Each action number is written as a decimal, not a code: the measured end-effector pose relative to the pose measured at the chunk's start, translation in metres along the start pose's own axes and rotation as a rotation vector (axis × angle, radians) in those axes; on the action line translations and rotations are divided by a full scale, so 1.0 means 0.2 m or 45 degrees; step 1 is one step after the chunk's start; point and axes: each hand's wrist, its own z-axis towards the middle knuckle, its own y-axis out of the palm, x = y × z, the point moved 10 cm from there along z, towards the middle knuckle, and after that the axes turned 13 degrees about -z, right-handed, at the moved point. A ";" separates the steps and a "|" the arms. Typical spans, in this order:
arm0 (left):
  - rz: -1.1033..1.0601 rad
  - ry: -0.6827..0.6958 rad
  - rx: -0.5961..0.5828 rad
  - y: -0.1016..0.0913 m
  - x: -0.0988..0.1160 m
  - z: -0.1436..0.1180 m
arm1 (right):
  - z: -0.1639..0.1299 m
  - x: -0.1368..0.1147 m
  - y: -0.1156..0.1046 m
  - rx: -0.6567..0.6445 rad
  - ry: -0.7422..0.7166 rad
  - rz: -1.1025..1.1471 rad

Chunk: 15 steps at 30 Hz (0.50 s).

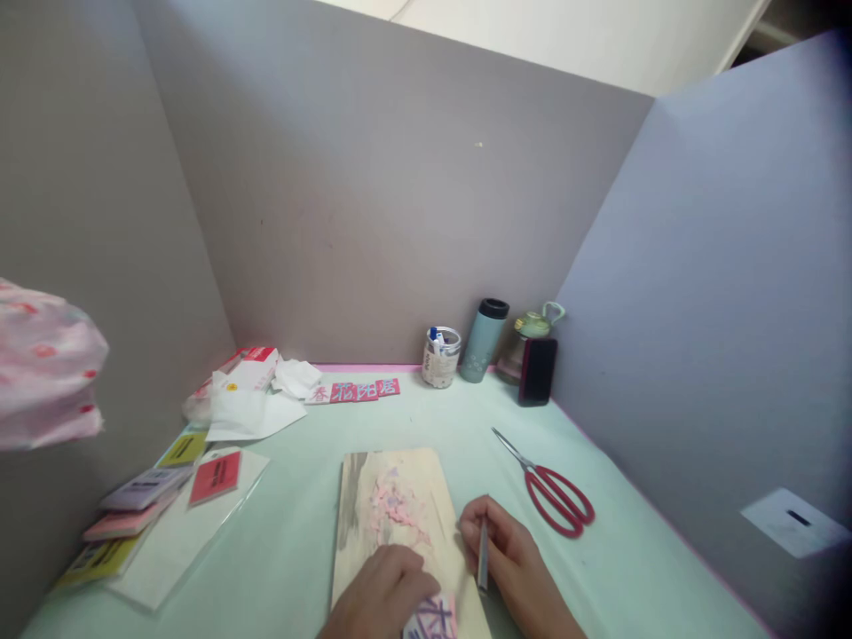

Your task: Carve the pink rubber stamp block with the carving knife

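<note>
A wooden board [359, 524] lies in front of me, with pink shavings [392, 506] scattered over its upper middle. My left hand [386, 593] rests on the board's lower part, fingers curled against a pink carved block [439, 616] with purple character strokes; part of the block is hidden under the hand. Just right of the board's edge, my right hand [509, 555] is closed around a slim metal carving knife [483, 555]. Its handle end points toward me, and the fingers hide its tip.
Red-handled scissors [559, 501] lie to the right. At the back stand a pen jar [440, 359], a blue-green tumbler [485, 342], a green-lidded bottle [532, 324] and a phone [538, 373]. Carved character tiles [354, 392], tissues [249, 413] and wrapped coloured blocks [143, 488] are left. Partitions surround the table.
</note>
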 end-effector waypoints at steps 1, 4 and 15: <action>-0.018 0.029 0.025 -0.01 0.02 0.00 | 0.00 0.00 0.00 0.006 -0.006 -0.001; -0.050 0.022 -0.018 -0.01 0.06 0.01 | 0.00 0.00 -0.01 0.013 -0.019 0.004; -0.153 -0.177 -0.027 -0.06 0.16 0.01 | 0.00 -0.01 0.01 -0.001 -0.051 0.059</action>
